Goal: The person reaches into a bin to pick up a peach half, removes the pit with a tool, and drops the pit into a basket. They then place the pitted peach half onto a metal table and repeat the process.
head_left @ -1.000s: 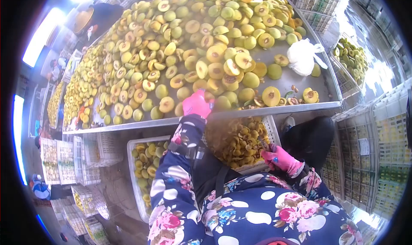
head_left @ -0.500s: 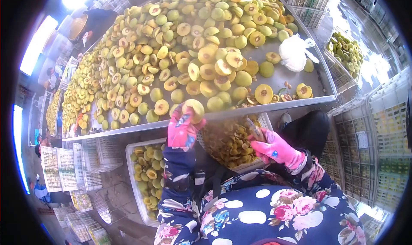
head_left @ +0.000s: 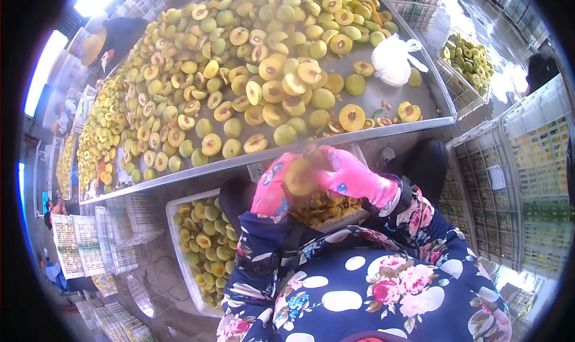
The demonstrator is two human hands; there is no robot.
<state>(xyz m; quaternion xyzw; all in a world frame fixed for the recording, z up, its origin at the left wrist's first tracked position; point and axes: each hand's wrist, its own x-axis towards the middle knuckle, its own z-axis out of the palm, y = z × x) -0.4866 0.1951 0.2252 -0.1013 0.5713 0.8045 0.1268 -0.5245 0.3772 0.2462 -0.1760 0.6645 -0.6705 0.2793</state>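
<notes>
Since the frame half a second earlier, the left hand in a pink patterned glove (head_left: 272,186) has drawn back from the table edge toward the body, and the right hand in a pink glove (head_left: 350,177) has risen to meet it; both now close on one round yellow halved fruit (head_left: 299,179) held between them above the white slotted plastic crate of pits and scraps (head_left: 360,156).

Visibility: the fruit is motion-blurred. The gloves cover most of its outline, so its cut face, its facing and any long axis cannot be determined. The small tool seen earlier in the right hand cannot be made out now. The crate is largely hidden behind the hands and the navy floral sleeves (head_left: 359,282).

Hand state: left fingers curled around the fruit's left side; right fingers wrapped over its top and right side.

Surroundings: the long grey metal sorting table (head_left: 383,102) carries many yellow-green fruit halves, near a white knotted plastic bag (head_left: 392,59). A second white crate of yellow-green fruit (head_left: 200,246) stands below, to the left.
</notes>
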